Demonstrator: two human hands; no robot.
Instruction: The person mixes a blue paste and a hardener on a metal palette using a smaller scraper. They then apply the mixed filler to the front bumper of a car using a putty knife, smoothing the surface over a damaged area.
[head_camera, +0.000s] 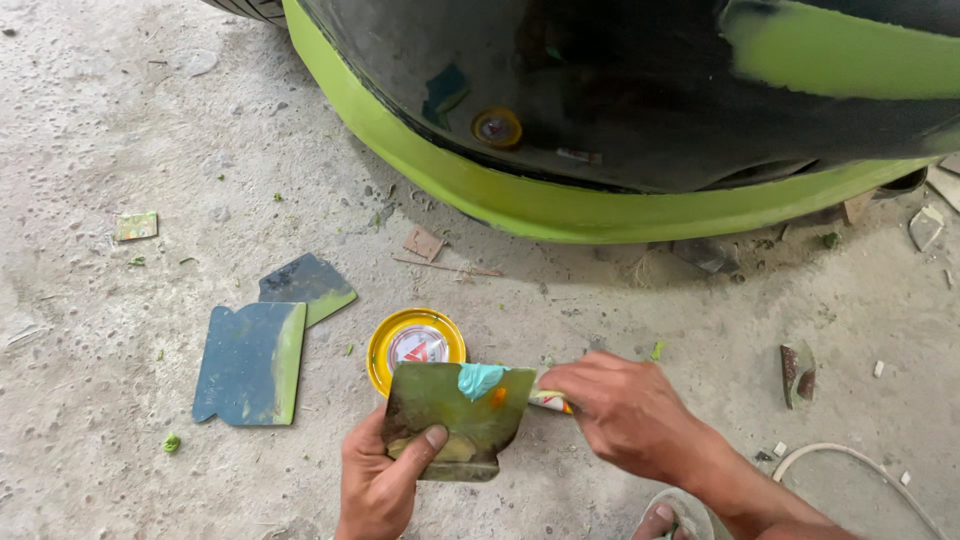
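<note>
Left hand, bottom centre of frame: fingers clamped on a dirty metal spreader plate, thumb on its face, plate held roughly flat and tilted toward the camera. A blob of teal filler sits on the plate's top edge, with an orange smear just right of it.

Right hand, lower right of centre: fingers closed around a small tube, its end at the plate's right edge, just beside the teal blob.

Yellow round tin lid lies on the concrete floor directly above the plate, partly hidden by it. Two more spreader plates lie to the left: the larger blue-grey one with a green edge, the smaller dark one above it, overlapping or touching, can't tell which.

Top of frame: black car bumper with lime-green lower lip. White hose at lower right. Sandalled toes at bottom edge.
</note>
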